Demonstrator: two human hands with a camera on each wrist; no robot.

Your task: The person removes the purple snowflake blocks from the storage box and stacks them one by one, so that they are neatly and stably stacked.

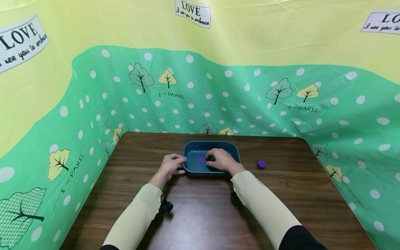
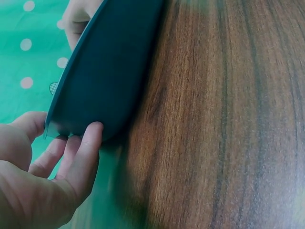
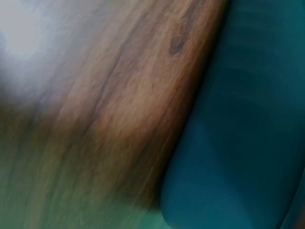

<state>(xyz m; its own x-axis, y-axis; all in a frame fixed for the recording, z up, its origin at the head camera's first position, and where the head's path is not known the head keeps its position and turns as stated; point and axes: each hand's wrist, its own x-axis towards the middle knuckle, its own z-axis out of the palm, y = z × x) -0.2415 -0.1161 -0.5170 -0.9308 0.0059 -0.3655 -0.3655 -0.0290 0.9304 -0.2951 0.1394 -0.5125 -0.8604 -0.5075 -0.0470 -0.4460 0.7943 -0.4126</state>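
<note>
A dark blue rectangular plastic basin point(image 1: 192, 170) stands on the table. At its left end my left hand point(image 1: 171, 164) grips the rim; in the left wrist view the thumb lies at the edge and the fingers point(image 2: 88, 152) touch the outer wall. My right hand point(image 1: 222, 160) reaches over the near right side into the basin, fingers bent. A small purple piece point(image 1: 202, 160) lies on the basin floor, just left of the right fingertips. The space between right thumb and fingers looks dark, so whether they hold anything is unclear. The right wrist view shows only basin wall and table.
To the right of the basin, a purple gear-like round piece point(image 1: 261, 164) rests on the brown wood-grain table point(image 1: 200, 215). Behind the table hangs a green and yellow printed cloth point(image 1: 193, 93), which also runs along both sides.
</note>
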